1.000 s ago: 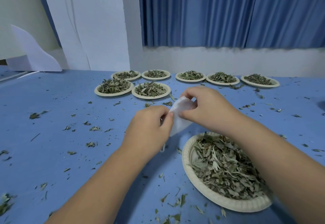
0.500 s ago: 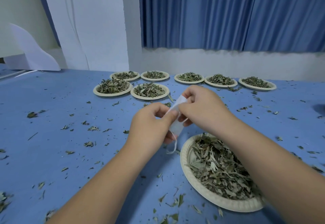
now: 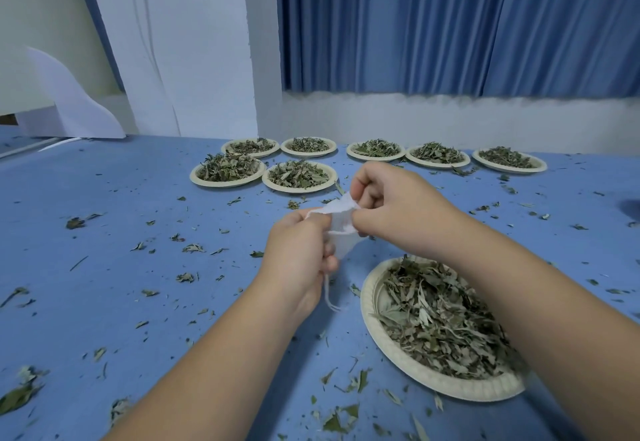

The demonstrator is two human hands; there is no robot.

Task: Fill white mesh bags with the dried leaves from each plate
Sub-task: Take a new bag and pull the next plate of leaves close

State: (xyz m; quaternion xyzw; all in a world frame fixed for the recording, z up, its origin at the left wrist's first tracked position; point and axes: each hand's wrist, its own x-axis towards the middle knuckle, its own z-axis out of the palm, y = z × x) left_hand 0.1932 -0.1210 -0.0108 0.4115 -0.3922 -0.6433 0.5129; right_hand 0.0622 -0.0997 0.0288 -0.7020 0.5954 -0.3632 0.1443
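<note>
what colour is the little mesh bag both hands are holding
White: the small mesh bag, pinched between the left hand and right hand, clearest in the head view.

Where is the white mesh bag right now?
Head view, centre: the white mesh bag is held between both hands above the table, just beyond the nearest plate.

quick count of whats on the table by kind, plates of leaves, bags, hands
Plates of dried leaves: 8, namely the near plate by the right forearm and 7 far plates in the back rows
White mesh bags: 1, the white mesh bag held between both hands
Hands: 2, left hand, right hand
Total: 11
</note>
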